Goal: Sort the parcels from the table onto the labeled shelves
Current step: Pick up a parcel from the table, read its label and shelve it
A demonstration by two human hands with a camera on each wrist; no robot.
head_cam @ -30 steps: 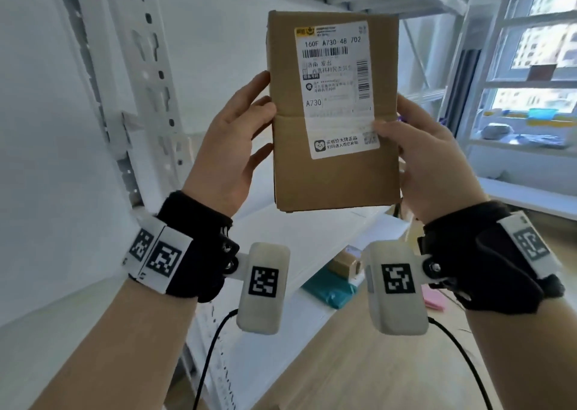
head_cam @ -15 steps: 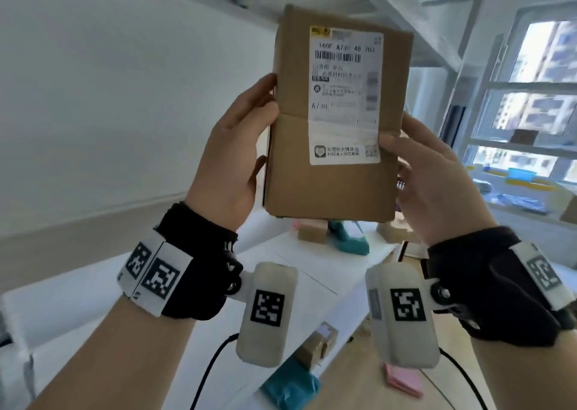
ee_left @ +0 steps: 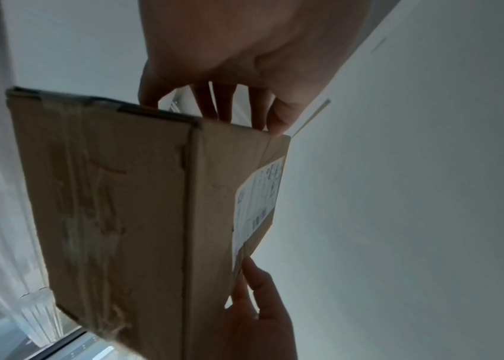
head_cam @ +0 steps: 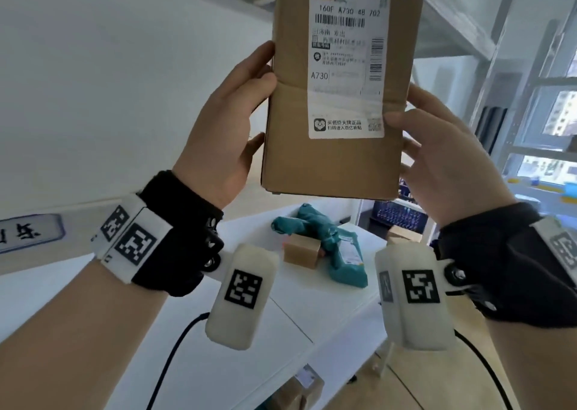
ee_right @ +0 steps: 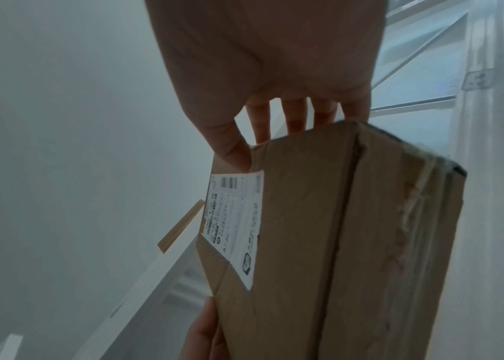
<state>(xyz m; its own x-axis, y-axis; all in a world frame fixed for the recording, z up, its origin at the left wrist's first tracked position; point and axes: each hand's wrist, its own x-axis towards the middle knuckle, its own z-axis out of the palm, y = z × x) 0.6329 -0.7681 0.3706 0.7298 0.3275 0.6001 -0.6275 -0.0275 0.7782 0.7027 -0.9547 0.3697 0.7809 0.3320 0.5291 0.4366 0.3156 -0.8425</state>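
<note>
I am holding the cardboard parcel (head_cam: 338, 97) upright between my left hand (head_cam: 224, 122) and right hand (head_cam: 443, 156), fingers pinching its side edges, label facing me. Risk: gripped only at its edges, it may slip down toward the shelf (head_cam: 193, 331) below my hands.

A white shelf board (head_cam: 315, 303) runs across below, and a few parcels lie on it. A small brown box (head_cam: 302, 251) sits right next to a blue-green soft bag parcel (head_cam: 335, 250), and they touch. Another brown box (head_cam: 404, 234) sits farther to the right, apart from those two, and a sign (head_cam: 29, 231) with writing hangs at the left.
</note>
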